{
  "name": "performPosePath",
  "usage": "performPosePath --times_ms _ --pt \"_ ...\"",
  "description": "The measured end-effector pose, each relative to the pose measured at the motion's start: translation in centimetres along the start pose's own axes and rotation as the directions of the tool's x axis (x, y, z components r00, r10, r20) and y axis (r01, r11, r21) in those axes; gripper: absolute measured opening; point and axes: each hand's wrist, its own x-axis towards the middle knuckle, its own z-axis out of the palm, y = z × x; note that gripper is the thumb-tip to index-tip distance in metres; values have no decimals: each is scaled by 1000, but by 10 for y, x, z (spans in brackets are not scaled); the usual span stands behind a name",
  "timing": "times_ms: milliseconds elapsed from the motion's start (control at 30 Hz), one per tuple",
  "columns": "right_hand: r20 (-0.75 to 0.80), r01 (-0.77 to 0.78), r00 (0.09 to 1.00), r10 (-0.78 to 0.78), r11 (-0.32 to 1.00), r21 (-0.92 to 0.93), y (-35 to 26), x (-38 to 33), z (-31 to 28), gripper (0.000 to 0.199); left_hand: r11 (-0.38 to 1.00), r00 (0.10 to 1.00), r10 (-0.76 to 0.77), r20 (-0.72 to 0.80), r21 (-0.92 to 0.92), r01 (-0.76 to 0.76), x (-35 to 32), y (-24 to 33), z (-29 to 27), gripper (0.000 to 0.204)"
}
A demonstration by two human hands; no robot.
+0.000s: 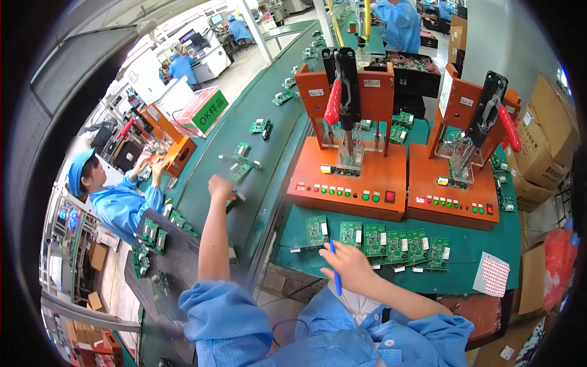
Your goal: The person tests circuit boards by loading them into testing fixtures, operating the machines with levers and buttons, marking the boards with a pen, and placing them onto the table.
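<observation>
My left hand (221, 188) reaches out over the dark green conveyor belt (205, 159), fingers closed on a circuit board (230, 205) that is mostly hidden and blurred. Just beyond it, another green circuit board (242, 161) lies on the belt. My right hand (353, 269) is closed round a blue pen (335, 269), held upright above the near edge of the green bench mat. Under and beside that hand, several circuit boards (396, 246) lie in a row, with one board (317, 231) a little apart at the row's left end.
Two orange test fixtures (348, 177) (455, 189) with red-handled clamps stand behind the row. A sheet of red-marked stickers (491, 274) lies at the mat's right edge. Across the belt, a co-worker in blue (119, 205) handles another orange fixture (178, 156). Cardboard boxes (544, 134) stand at right.
</observation>
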Motion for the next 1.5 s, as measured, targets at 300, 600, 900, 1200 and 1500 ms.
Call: performPosePath --times_ms 300,600,900,1200,1500 --pt "-39 10 999 -11 999 -38 -5 10 28 42 987 999 -9 -33 -162 4 17 59 29 16" --pt "-7 -59 998 59 997 -56 3 19 47 37 977 968 -173 184 158 145 28 84 32 31" --pt "-142 -84 988 55 975 -207 6 13 51 18 988 992 -80 97 140 66 13 69 35 35" --pt "-170 -139 981 91 943 -302 14 -16 24 26 924 800 241 550 121 -362 -75 79 -29 42" --pt "-131 -123 987 89 953 -278 26 -56 -17 25 462 407 782 473 0 -887 -192 39 -16 37"
